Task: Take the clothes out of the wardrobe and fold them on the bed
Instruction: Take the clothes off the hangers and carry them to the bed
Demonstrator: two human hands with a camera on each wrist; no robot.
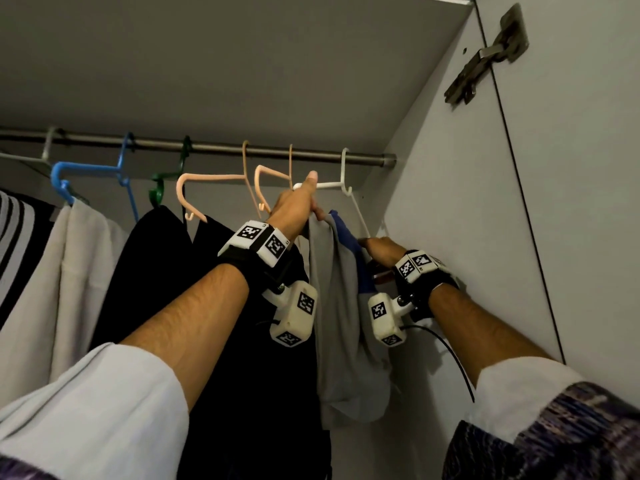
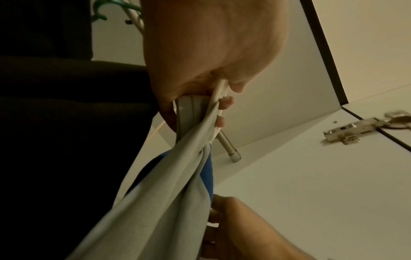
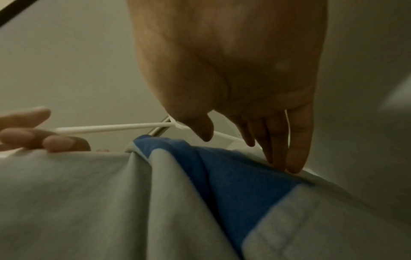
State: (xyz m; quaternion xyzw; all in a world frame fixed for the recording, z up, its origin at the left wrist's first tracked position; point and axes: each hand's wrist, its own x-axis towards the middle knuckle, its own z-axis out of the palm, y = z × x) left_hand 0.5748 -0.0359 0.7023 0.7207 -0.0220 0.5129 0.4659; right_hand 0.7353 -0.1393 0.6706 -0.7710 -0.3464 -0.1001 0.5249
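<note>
A grey garment with a blue patch (image 1: 339, 306) hangs from a white hanger (image 1: 332, 184) at the right end of the wardrobe rod (image 1: 207, 148). My left hand (image 1: 299, 202) grips the garment's bunched neck together with the hanger's thin bars (image 2: 217, 98). My right hand (image 1: 381, 249) is lower, at the hanger's right arm. Its straight fingertips (image 3: 291, 167) touch the garment's blue edge (image 3: 233, 172) by that arm, thumb apart. The grey cloth (image 2: 155, 202) stretches between both hands, and the left hand's fingers (image 3: 33, 133) show on the hanger bar (image 3: 111, 127).
Left along the rod hang two peach hangers (image 1: 211, 181), a green one (image 1: 162, 181) and a blue one (image 1: 86, 171), with black garments (image 1: 156, 271), a white one (image 1: 79, 258) and a striped one (image 1: 14, 230). The wardrobe side wall (image 1: 450, 202) and a door hinge (image 1: 485, 57) stand close on the right.
</note>
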